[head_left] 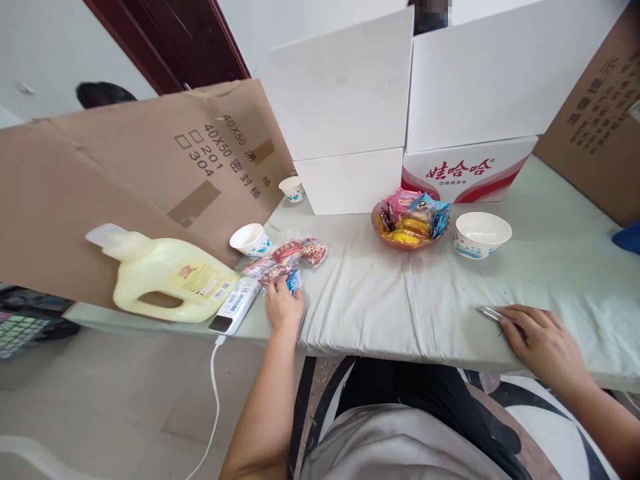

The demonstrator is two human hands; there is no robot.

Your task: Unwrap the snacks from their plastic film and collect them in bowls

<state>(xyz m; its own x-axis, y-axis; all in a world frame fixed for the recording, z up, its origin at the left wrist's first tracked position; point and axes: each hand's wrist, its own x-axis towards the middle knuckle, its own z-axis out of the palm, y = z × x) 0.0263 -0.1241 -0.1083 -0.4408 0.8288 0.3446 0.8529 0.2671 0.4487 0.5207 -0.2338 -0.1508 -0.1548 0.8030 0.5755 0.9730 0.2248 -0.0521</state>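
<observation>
My left hand [283, 305] rests at the table's front edge with its fingers closed on a small blue-wrapped snack [293, 282]. Just beyond it lies a clear bag of red snack packets [293, 257]. My right hand [543, 345] lies flat on the pale cloth [400, 293] at the front right, its fingers over a thin metal pair of tweezers [493, 313]. Whether it grips them I cannot tell. An amber bowl of wrapped snacks [411, 223] sits at mid table, with a white paper bowl [481, 234] to its right.
A yellow detergent jug [167, 280] and a white power bank [235, 307] with its cable lie at the left. Two paper cups [250, 240] [293, 189] stand near a leaning cardboard sheet [125, 187]. White boxes [350, 133] and a red-printed carton [467, 170] line the back.
</observation>
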